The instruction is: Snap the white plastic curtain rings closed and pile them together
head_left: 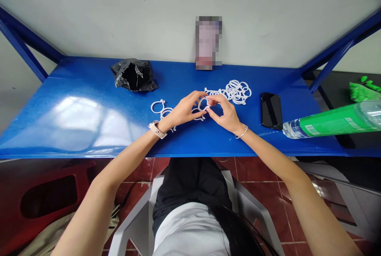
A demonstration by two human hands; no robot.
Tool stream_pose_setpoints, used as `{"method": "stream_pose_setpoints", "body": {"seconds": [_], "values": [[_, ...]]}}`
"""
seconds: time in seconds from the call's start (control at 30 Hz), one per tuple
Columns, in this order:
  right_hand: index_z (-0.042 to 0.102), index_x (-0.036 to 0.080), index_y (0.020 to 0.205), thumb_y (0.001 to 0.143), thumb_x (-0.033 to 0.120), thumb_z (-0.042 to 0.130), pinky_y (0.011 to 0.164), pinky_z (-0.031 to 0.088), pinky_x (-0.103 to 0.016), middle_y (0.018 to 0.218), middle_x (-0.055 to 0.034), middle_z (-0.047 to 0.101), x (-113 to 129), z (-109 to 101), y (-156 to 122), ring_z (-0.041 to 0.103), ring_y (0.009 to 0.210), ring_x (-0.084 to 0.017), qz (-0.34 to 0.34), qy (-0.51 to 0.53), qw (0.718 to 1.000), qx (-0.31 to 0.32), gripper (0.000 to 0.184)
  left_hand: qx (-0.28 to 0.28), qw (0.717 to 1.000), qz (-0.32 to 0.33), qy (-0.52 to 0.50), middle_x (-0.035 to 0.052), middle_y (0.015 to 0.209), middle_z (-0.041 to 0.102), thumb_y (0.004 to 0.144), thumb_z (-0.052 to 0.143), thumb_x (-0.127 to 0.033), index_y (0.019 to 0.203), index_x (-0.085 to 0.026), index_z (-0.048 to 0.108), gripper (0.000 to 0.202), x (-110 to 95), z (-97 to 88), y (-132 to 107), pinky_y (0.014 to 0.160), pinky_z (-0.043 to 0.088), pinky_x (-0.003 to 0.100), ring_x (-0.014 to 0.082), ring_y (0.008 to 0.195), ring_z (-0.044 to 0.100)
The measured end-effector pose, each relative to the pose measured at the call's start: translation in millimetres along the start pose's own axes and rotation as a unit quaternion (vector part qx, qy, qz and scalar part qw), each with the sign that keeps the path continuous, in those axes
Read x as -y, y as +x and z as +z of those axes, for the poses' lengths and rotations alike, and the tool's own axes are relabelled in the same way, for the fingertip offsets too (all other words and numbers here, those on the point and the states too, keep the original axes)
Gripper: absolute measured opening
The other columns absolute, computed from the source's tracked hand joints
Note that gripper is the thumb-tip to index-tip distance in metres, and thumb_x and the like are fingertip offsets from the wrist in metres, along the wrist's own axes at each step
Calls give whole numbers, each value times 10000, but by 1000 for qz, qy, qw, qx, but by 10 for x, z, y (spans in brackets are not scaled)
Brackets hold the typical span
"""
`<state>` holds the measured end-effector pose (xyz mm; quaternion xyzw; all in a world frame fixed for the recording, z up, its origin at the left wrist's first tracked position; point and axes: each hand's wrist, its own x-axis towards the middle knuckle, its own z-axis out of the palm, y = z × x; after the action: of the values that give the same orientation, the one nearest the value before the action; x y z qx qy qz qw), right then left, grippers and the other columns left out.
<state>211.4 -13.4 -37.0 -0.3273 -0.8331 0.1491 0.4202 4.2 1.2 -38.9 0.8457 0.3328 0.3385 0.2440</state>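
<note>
Both my hands meet over the middle of the blue table [74, 105]. My left hand [183, 110] and my right hand [224, 111] each pinch the same white plastic ring [203, 102] between fingertips. More white rings, linked together [162, 110], lie under and left of my left hand. A loose heap of white rings [236, 91] sits just beyond my right hand. I wear a watch on the left wrist and a thin bracelet on the right.
A crumpled black plastic bag [133, 75] lies at the back left. A black phone [271, 110] lies flat on the right, beside a green-labelled water bottle [333, 122] on its side. A blurred upright card [208, 43] leans on the wall. Blue frame struts rise at both ends.
</note>
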Motion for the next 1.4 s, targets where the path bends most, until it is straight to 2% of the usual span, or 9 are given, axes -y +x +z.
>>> {"method": "stream_pose_setpoints", "body": {"seconds": [0.17,0.33,0.73,0.93,1.07,1.23,1.4], "values": [[516,284,1265,948,233,549,777,614,-406,981,-44,676,1,0,7,671,879,-207,-20,4,1000,-21,322,19,1000,8,11,101,1139,620,924,633,-360,1226,-177,570,359,-59,-32,8,789,533,305,166,846,605],[529,274,1251,954,242,539,778,619,-417,991,-52,690,19,-2,1,685,897,-213,0,7,1000,-16,299,20,999,5,38,90,1075,631,926,630,-399,1179,-173,596,341,-70,-35,10,745,513,289,169,810,599],[526,283,1263,949,171,570,759,616,-370,970,-32,684,50,8,7,676,857,-187,-36,33,997,-53,337,-20,997,42,66,60,1012,627,894,695,-351,1104,-169,603,294,-60,-7,-10,689,481,241,139,753,596],[542,290,1217,953,157,548,723,600,-363,950,-35,668,62,10,11,660,875,-198,-38,40,997,-59,295,-27,993,43,104,73,1047,626,914,663,-391,1152,-176,589,329,-110,-3,-21,674,498,249,147,770,612],[528,282,1211,962,180,534,722,597,-372,985,-45,671,52,8,-1,665,887,-203,-31,36,997,-69,269,-47,987,60,141,93,1077,638,936,635,-385,1210,-164,570,358,-144,-6,-24,723,525,271,170,850,639],[473,301,1284,959,212,546,721,598,-394,1014,-45,670,20,14,-18,670,901,-213,-31,9,996,-82,345,-71,979,90,166,109,1075,650,942,628,-371,1227,-147,569,367,-123,-2,-28,747,545,283,182,885,647],[449,312,1331,952,170,560,688,606,-371,1019,-47,665,15,23,-12,669,902,-206,-66,-16,992,-103,419,-80,976,101,174,107,1050,651,943,624,-389,1225,-156,582,368,-105,-3,-30,736,549,284,177,870,646]]}}
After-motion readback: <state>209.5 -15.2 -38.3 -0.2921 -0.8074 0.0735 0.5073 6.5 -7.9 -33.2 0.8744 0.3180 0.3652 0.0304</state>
